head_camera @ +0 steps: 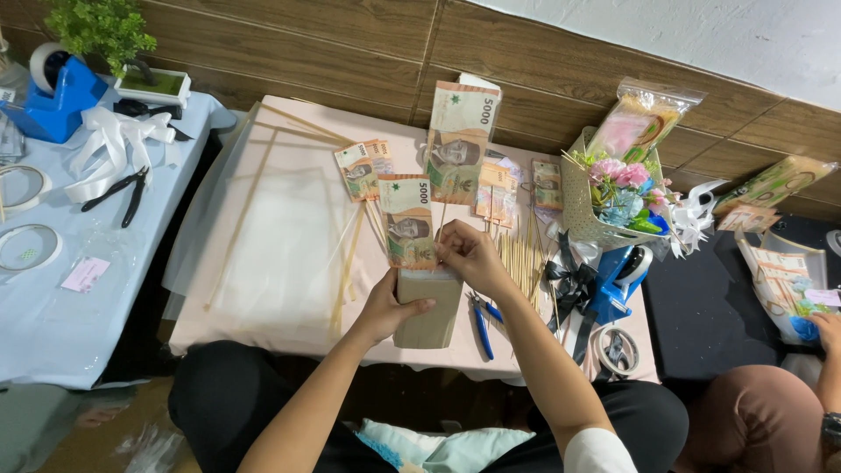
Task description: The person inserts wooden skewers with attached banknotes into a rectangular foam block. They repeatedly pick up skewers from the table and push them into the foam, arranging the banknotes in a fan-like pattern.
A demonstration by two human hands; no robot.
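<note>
My left hand (385, 308) grips the left edge of a brown paper envelope (429, 320) held upright over the table's front edge. My right hand (469, 254) pinches the lower edge of a brownish banknote (408, 221) that stands out of the envelope's top. More banknotes mounted on thin sticks (459, 140) lie behind, beside a smaller fan of notes (363, 169). A bundle of wooden skewers (519, 258) lies just right of my right hand.
Blue-handled pliers (481, 322) and a blue tape dispenser (613, 285) sit on the pink table (263, 236). A flower bouquet (618, 197) stands at right. On the left table lie black pliers (118, 191), white ribbon (109, 140), tape rolls. Another person's hand (823, 328) is at right.
</note>
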